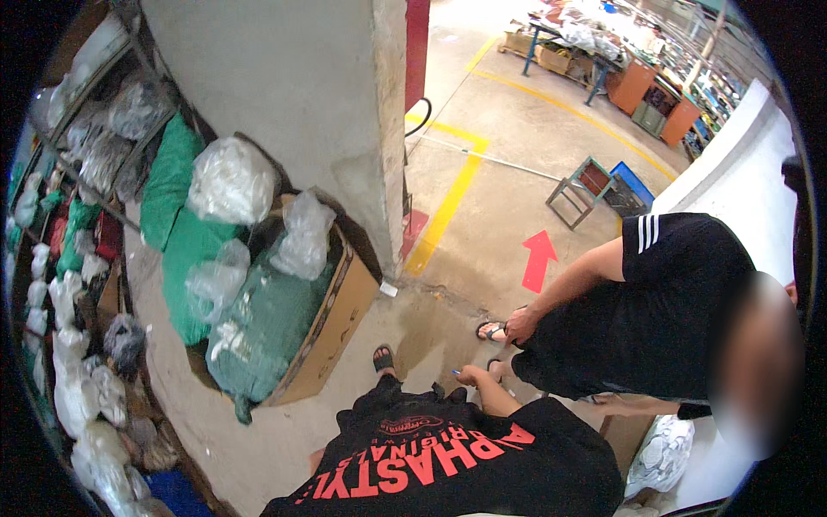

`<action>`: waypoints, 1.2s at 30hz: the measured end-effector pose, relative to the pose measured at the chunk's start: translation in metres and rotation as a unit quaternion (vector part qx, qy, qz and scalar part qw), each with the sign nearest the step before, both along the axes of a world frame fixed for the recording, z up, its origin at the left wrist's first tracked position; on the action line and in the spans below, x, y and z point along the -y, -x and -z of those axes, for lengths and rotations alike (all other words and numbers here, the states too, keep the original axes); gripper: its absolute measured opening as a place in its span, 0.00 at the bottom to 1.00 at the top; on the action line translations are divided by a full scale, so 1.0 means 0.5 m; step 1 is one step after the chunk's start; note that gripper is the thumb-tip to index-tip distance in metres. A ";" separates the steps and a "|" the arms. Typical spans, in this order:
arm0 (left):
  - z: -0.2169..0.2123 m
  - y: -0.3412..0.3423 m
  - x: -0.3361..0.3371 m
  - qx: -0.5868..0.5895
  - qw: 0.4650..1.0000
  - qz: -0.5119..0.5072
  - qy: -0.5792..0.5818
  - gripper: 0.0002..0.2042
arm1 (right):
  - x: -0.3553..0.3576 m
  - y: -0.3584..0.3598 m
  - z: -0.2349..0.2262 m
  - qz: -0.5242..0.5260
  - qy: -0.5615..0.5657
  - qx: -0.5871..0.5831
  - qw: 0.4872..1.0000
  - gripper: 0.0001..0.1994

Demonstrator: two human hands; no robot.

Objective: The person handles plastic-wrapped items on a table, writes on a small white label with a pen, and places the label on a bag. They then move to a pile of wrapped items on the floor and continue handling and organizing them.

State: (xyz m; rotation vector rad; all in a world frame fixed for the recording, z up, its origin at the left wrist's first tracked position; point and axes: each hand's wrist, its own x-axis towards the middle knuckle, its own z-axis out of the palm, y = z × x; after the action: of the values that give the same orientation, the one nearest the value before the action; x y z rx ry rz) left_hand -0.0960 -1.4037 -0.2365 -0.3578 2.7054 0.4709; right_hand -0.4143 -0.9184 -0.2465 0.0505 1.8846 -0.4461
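My right hand [469, 375] is in front of my black shirt, its fingers closed around a small object with a blue tip [457, 372]. That object is too small to name. Only a sliver of skin shows on my left side, and my left hand is out of sight. Close on my right stands another person in a black shirt [655, 302] with white sleeve stripes, one hand [521, 325] lowered near the leg.
To the left, a cardboard box [332, 319] holds green sacks and clear plastic bags. Shelves [86, 164] of bagged goods line the far left. A concrete pillar [284, 77] stands ahead. Beyond the doorway, a small stool [579, 191] and a blue crate [633, 185] sit on the floor.
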 end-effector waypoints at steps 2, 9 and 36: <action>-0.003 0.117 0.044 0.035 0.995 -0.071 -0.053 0.16 | 0.017 0.063 -0.018 0.054 0.007 0.002 0.999 0.13; -0.088 0.631 0.113 -0.008 0.893 -0.338 -0.297 0.17 | 0.103 0.251 -0.087 0.234 0.072 -0.117 0.962 0.14; -0.162 1.544 -0.459 0.281 0.899 0.137 -0.307 0.16 | -0.182 0.503 -0.130 0.444 -0.013 -0.200 0.873 0.17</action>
State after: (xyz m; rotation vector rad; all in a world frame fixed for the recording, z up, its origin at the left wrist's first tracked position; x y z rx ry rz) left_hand -0.8677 -1.1742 -0.1553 0.0654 1.8809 0.9287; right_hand -0.6656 -0.8274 -0.1814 0.9362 2.1948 -1.1199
